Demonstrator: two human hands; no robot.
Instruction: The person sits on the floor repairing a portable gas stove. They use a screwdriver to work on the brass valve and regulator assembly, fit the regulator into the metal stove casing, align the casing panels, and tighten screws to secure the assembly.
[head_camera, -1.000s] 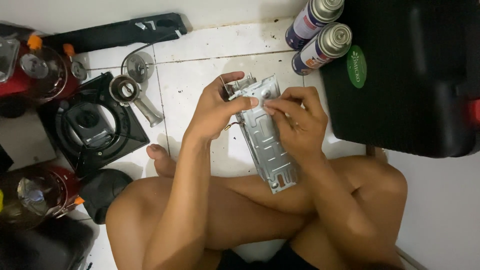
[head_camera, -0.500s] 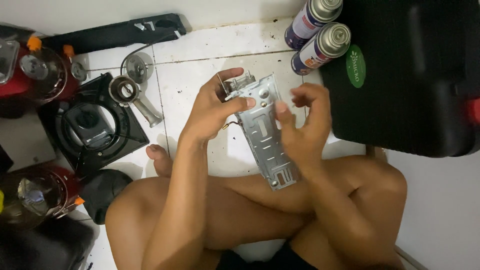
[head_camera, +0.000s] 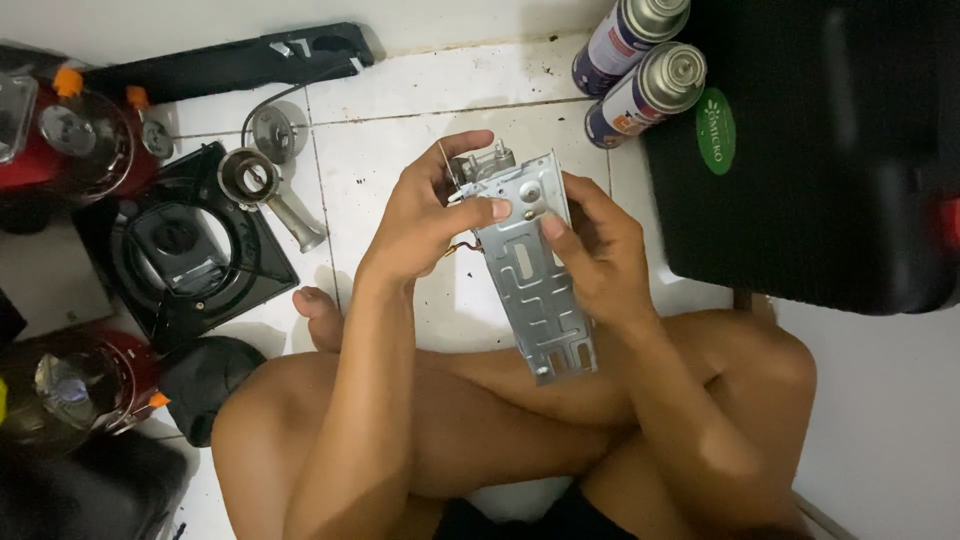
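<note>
A thin stamped metal bracket (head_camera: 535, 275), likely light, stiff and sharp-edged, is being held above the crossed legs, pinched at its upper end by the left hand (head_camera: 425, 215) and gripped along its right edge by the right hand (head_camera: 600, 255).

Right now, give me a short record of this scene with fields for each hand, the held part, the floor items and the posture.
left hand: grips the top of the perforated grey metal bracket, thumb on its face
right hand: holds the bracket's right edge
bracket: tilted, above the crossed legs
upper right: two gas canisters beside a black case
left: black stove body, metal burner tube
</note>
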